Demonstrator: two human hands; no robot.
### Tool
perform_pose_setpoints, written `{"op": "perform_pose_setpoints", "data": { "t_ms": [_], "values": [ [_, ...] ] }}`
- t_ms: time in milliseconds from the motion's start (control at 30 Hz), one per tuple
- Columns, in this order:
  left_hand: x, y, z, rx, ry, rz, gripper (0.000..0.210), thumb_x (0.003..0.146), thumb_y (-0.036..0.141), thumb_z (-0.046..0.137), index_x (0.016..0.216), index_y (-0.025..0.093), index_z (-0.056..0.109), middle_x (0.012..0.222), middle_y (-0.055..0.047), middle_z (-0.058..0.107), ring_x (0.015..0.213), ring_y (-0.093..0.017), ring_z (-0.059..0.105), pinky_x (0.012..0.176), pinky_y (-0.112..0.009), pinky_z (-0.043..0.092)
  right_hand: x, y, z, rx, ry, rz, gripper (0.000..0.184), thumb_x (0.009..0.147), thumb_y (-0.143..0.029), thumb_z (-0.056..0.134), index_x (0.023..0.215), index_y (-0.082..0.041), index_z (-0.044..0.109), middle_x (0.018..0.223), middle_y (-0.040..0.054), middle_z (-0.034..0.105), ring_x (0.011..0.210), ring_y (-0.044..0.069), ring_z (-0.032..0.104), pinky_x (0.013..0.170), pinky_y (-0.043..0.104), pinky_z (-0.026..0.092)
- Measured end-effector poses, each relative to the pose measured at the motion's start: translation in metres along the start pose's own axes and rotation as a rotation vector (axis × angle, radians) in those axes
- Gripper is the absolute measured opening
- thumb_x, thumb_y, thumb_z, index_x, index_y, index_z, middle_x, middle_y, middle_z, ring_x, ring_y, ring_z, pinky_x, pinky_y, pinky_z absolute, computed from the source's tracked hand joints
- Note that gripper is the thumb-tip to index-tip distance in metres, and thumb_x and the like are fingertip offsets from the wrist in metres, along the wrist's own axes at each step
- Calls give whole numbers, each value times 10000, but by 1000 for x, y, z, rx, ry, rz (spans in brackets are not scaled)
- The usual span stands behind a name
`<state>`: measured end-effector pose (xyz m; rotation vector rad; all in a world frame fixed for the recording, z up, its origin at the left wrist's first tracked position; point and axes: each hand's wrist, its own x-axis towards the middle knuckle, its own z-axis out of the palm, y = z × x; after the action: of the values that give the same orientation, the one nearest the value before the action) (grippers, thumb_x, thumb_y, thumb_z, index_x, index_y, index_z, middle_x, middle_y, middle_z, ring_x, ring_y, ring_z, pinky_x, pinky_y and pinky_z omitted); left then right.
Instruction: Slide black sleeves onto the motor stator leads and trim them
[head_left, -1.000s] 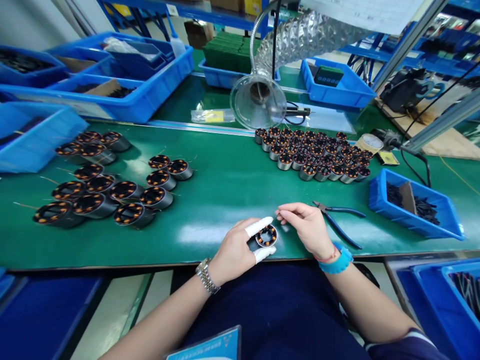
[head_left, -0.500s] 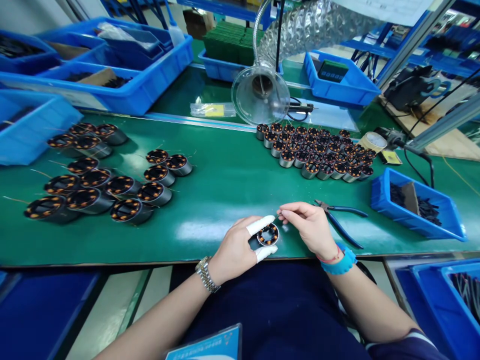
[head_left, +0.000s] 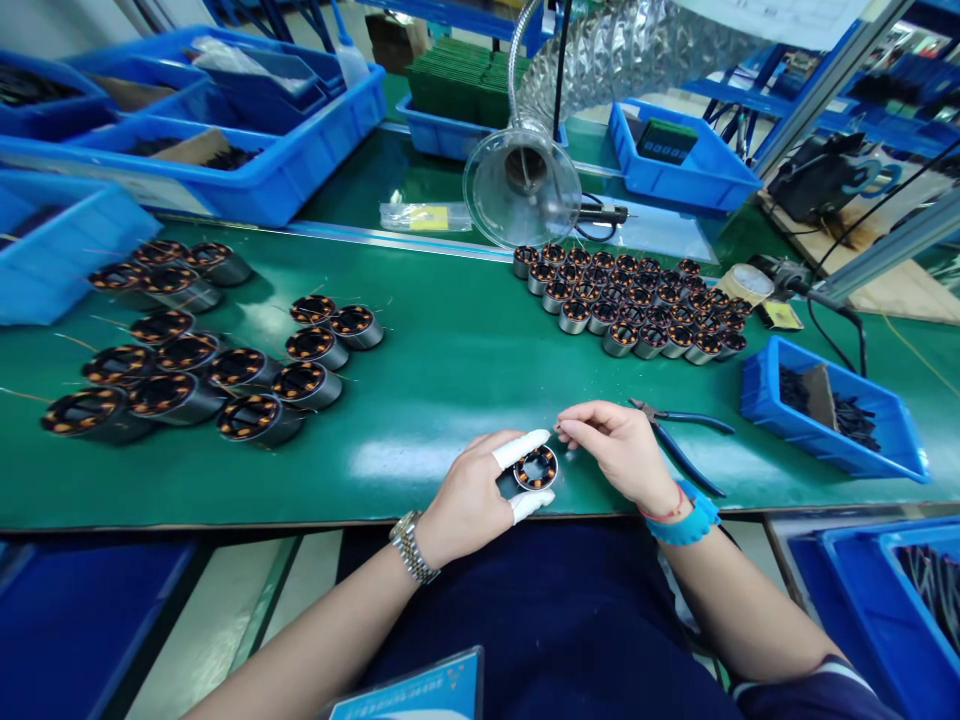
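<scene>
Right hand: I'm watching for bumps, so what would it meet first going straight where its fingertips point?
The right hand would probably meet the white-covered forefinger of the left hand first; their relative heights are unclear.

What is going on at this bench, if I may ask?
A person's left hand holds a coil-wound cylinder between white-covered fingers. Just beside it, the right hand is pinched shut; anything in its grip is too small to tell. Pliers lie nearby, and similar cylinders stand in groups to the left and farther back.
</scene>
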<state>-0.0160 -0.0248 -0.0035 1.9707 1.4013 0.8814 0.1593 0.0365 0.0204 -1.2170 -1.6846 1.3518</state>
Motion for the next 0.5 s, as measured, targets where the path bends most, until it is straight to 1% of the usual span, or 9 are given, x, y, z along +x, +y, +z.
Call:
{"op": "perform_pose_setpoints", "data": {
  "t_ms": [100,200,367,500],
  "values": [
    [0,0,0,1,3,-2,489,694,334,671,1153,244,529,1040,-45,618,958,-216,566,834,-380,463,2,-2,-1,-68,-45,-14,185,759,-334,577,754,-163,647,663,3,628,580,95,537,578,230,438],
    [0,1,-1,-3,-7,-10,483,694,328,670,1148,238,531,1039,-47,618,956,-214,568,833,-373,466,1,-4,-1,-150,-66,-55,164,774,-302,563,719,-169,641,671,0,629,611,101,546,610,232,438],
    [2,1,-2,-9,-15,-9,488,695,316,667,1156,242,525,1061,-47,615,975,-216,566,847,-373,462,-4,-3,1,-272,-60,-278,125,807,-223,533,816,-181,650,825,28,654,771,123,587,729,249,452],
    [1,1,-2,-12,-23,-8,497,700,316,664,1168,232,516,1068,-51,613,978,-213,562,851,-375,461,-5,-1,1,-333,-34,-373,136,814,-187,515,845,-185,648,844,38,653,792,128,592,744,256,463]
  ]
}}
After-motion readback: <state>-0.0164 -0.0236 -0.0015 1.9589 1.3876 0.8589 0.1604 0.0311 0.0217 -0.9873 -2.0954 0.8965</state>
